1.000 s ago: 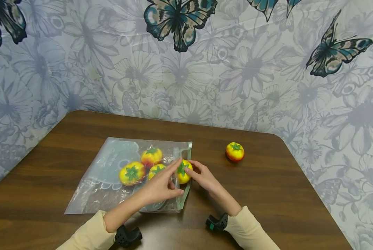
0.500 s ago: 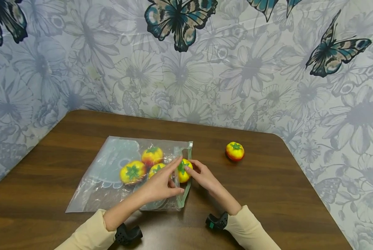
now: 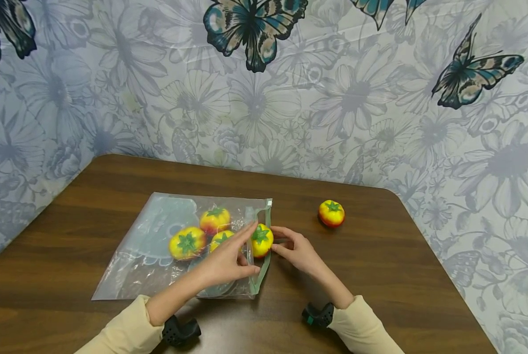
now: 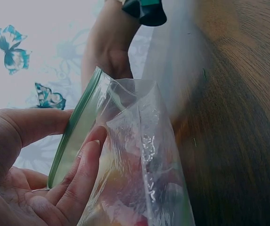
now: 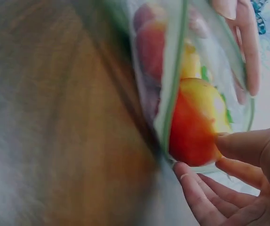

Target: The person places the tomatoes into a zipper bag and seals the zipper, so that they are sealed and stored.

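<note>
A clear zip bag [image 3: 131, 275] with a green zip edge lies flat on the table, its mouth facing right. Several yellow-and-red tomatoes [image 3: 187, 243] with green leafy tops show inside. One more tomato [image 3: 261, 240] sits just within the mouth. My left hand [image 3: 228, 258] holds the upper layer of the mouth up; in the left wrist view its fingers [image 4: 81, 174] lie along the plastic at the green strip. At the mouth, my right hand [image 3: 300, 251] has its thumb tip against the tomato, seen in the right wrist view, with the other fingers [image 5: 196, 193] extended low by the bag's edge.
A single tomato [image 3: 332, 213] rests on the brown wooden table [image 3: 379, 265], to the right of the bag and beyond the right hand. Behind the table hangs a wall covering [image 3: 264, 118] with flowers and butterflies.
My right hand has drawn back slightly to the right, its thumb coming off the top of the tomato at the mouth. The left hand and bag stay nearly still.
</note>
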Motion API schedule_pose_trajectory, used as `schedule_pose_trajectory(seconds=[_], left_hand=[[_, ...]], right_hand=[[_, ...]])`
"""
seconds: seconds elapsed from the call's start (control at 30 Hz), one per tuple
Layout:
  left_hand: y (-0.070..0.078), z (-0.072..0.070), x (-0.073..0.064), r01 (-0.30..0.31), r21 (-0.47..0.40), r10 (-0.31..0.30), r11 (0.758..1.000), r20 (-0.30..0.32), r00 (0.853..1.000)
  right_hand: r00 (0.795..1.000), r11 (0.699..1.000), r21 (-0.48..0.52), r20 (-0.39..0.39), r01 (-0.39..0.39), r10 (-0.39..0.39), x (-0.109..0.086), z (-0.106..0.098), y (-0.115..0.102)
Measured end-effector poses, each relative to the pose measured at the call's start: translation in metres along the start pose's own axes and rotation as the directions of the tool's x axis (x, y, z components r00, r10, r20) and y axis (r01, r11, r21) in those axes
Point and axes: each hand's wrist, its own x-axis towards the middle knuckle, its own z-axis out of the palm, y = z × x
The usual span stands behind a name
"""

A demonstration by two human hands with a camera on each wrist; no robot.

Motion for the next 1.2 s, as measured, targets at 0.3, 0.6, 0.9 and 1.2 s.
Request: schedule_pose_trajectory(seconds=[0.3,0.6,0.9,1.2], left_hand=[[0.000,-0.001,0.000,-0.012,0.015,0.012,1.000,-0.006,1.000],[0.001,-0.003,-0.003,-0.026,0.017,0.027,1.000,-0.011,1.000],[0.003,-0.004,-0.003,0.000,0.032,0.001,0.999,-0.016,1.000],[0.001,-0.003,-0.004,-0.019,0.031,0.019,0.999,-0.015,1.000]], right_hand=[[0.996,1.000,-0.021,-0.089,-0.008,0.007,0.004,0.015,0.011],[0.994,0.997,-0.066,-0.097,0.033,-0.039,0.000,0.022,0.004],[0.988,0.993,-0.031,-0.106,0.111,-0.114,0.001,0.032,0.004],[0.988,0.992,0.000,-0.087,0.125,-0.124,-0.005,0.037,-0.012]])
